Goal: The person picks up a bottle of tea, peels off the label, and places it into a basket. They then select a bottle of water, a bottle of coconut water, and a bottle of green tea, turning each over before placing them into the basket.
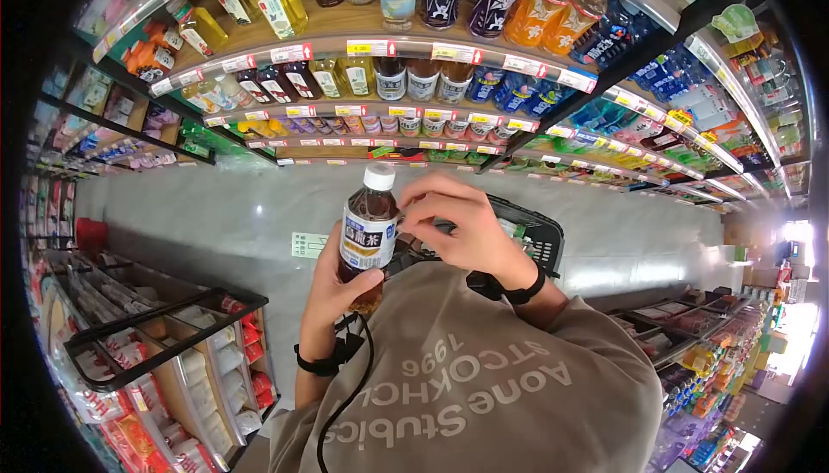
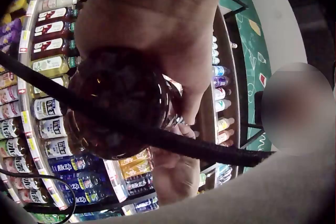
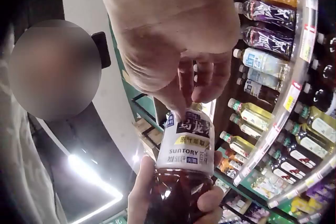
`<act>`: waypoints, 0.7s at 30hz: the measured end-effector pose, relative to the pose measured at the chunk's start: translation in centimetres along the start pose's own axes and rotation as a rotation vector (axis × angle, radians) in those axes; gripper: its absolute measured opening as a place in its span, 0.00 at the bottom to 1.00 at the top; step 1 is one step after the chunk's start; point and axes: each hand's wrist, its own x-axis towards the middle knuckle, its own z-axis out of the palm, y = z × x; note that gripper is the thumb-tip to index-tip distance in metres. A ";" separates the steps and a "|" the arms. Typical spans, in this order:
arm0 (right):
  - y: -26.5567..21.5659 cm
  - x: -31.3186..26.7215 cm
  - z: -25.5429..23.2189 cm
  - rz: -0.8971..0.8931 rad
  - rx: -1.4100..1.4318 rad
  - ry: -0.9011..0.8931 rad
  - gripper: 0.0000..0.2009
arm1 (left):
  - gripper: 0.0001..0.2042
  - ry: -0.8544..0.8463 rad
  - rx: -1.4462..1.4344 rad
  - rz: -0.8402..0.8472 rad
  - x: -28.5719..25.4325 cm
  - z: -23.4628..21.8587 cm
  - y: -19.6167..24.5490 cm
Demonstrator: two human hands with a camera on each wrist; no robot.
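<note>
In the head view the left hand (image 1: 332, 287) grips the lower part of a dark tea bottle (image 1: 367, 244) with a white cap, held upright before the chest. The right hand (image 1: 453, 218) is beside the bottle's upper part, fingers bent, its fingertips near the label edge. From the right wrist, the thumb of the right hand (image 3: 176, 61) touches the white label of the bottle (image 3: 184, 153), and the left hand (image 3: 140, 190) holds the bottle lower down. In the left wrist view the bottle's dark base (image 2: 118, 103) fills the middle, below the left hand (image 2: 152, 19).
Curved drink shelves (image 1: 328, 46) span the front. A black shopping basket (image 1: 544, 236) hangs near the right forearm. Shelves of packaged goods (image 1: 173, 378) stand at lower left, and more racks (image 1: 708, 326) at lower right. A black cord (image 1: 358, 378) runs down the shirt.
</note>
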 end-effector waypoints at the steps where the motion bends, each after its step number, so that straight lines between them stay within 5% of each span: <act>1: -0.1 -0.1 -0.2 0.015 0.003 0.002 0.09 | 0.34 -0.009 -0.011 -0.013 0.1 0.2 0.0; 21: 1.1 -3.5 -5.7 0.190 0.067 0.116 0.09 | 0.29 -0.165 0.091 -0.112 5.9 5.6 1.3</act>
